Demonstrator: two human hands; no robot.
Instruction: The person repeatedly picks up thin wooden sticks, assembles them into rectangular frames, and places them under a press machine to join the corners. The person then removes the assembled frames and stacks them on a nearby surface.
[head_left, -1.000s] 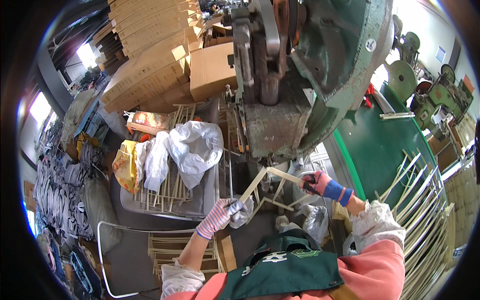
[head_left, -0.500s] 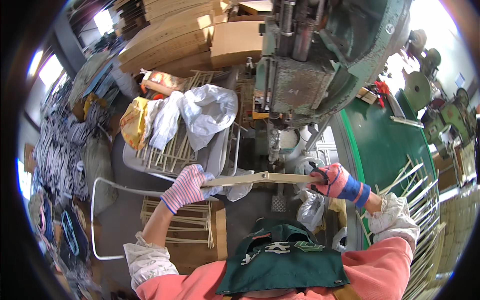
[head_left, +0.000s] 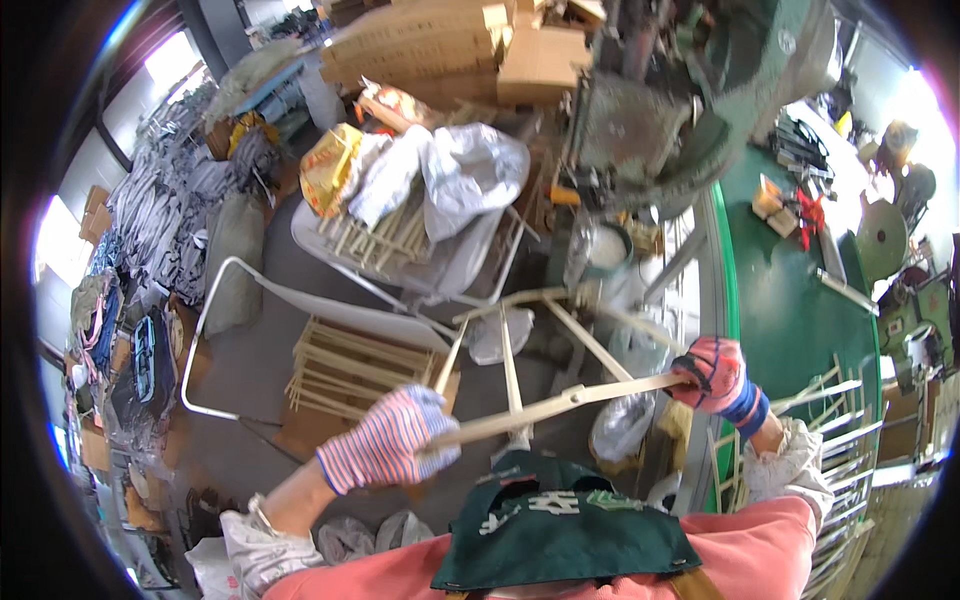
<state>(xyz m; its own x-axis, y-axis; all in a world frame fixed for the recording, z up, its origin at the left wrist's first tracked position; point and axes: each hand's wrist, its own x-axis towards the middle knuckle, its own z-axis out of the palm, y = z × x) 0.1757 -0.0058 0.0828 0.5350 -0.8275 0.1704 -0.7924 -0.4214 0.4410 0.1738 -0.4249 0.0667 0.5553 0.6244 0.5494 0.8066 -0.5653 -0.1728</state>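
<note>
Slatted frame (head_left: 545, 409), cream, 1; left hand (head_left: 390, 440) and right hand (head_left: 712, 378) clamped on opposite rail ends, probably for balance.

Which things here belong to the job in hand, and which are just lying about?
Job in hand: gloved left hand, gloved right hand, jointed slatted frame they hold; probably the stacked pale slats.
Apparently lying about: white plastic sack, yellow bag, cardboard box.
</note>
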